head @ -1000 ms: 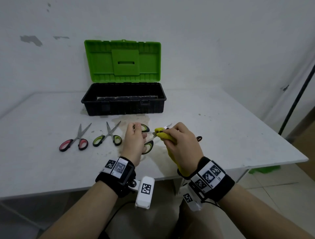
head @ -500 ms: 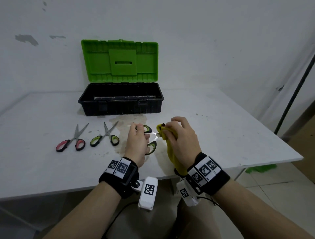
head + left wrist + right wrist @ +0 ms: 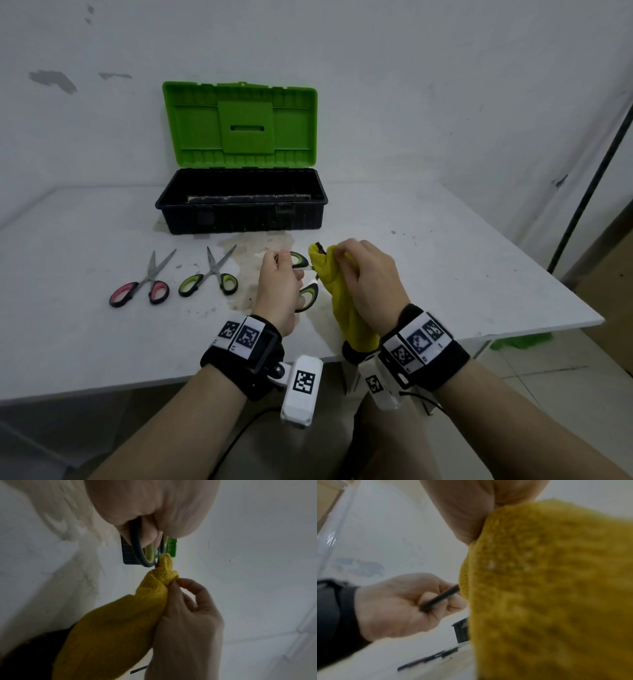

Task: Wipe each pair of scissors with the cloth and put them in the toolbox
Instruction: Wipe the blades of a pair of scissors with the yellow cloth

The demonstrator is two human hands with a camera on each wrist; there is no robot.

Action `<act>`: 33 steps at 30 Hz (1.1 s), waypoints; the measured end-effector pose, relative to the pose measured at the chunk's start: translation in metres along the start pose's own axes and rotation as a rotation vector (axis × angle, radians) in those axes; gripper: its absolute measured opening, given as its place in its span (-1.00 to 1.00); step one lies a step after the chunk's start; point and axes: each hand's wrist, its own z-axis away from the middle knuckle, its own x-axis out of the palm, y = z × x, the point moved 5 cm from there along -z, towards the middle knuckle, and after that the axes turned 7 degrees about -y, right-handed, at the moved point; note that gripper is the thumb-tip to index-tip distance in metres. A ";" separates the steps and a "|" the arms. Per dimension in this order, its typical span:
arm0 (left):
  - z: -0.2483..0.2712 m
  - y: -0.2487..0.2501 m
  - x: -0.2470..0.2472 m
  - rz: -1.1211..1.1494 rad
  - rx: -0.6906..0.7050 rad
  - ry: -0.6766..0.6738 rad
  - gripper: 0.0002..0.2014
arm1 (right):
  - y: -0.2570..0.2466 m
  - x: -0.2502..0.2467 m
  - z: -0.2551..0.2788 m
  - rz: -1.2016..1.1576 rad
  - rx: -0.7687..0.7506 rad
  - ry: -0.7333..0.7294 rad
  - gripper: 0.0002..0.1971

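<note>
My left hand [image 3: 279,281] grips green-handled scissors [image 3: 307,295] by the handles, just above the table near its front. My right hand [image 3: 364,274] holds a yellow cloth [image 3: 337,291] bunched over the blades, which are hidden inside it. In the left wrist view the cloth [image 3: 137,609] is pinched by the right hand's fingers [image 3: 173,586] right at the handles [image 3: 139,553]. Two more pairs lie flat to the left: red-handled scissors [image 3: 144,284] and green-handled scissors [image 3: 212,277]. The toolbox [image 3: 241,202] stands behind with its green lid up.
A brownish stain [image 3: 260,246] marks the white table [image 3: 445,267] between the toolbox and my hands. The table's front edge runs just under my wrists. A dark pole [image 3: 589,185] leans at the right, beyond the table's right edge.
The cloth has slid along the blades toward the handles; a blade tip that showed a second ago is now covered. Both hands sit slightly further from me.
</note>
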 end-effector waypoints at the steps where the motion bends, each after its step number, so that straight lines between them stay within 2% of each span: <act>1: 0.000 0.001 0.001 0.006 -0.001 0.004 -0.75 | 0.002 0.002 0.000 0.039 -0.002 0.001 -0.86; 4: -0.001 0.002 -0.002 0.013 -0.015 0.029 -0.74 | 0.002 0.008 0.005 0.149 -0.039 -0.058 -0.70; 7: -0.001 0.001 -0.004 0.048 -0.032 0.029 -0.73 | 0.003 0.015 0.010 0.297 -0.063 -0.087 -0.70; 13: 0.001 0.000 0.001 0.069 -0.025 0.025 -0.76 | -0.002 0.017 0.013 0.193 -0.100 0.035 -0.71; 16: 0.003 -0.002 0.004 0.056 -0.015 0.022 -0.74 | 0.000 0.019 0.012 0.151 -0.056 0.027 -0.69; 22: 0.004 -0.007 0.003 0.010 0.011 0.003 -0.74 | -0.007 0.022 0.010 0.104 -0.150 0.107 -0.67; 25: 0.004 -0.007 0.000 -0.018 0.038 -0.002 -0.73 | 0.009 0.015 0.005 0.064 -0.067 0.108 -0.77; 29: 0.003 -0.005 -0.006 -0.084 0.068 -0.001 -0.75 | 0.049 -0.002 -0.007 -0.089 0.130 0.218 -0.84; 31: 0.003 -0.004 -0.008 -0.086 0.076 0.006 -0.76 | 0.047 -0.014 -0.004 -0.057 0.120 0.286 -0.85; 33: 0.003 -0.002 -0.008 -0.075 0.076 0.020 -0.76 | 0.023 -0.020 0.004 -0.003 0.032 0.288 -0.84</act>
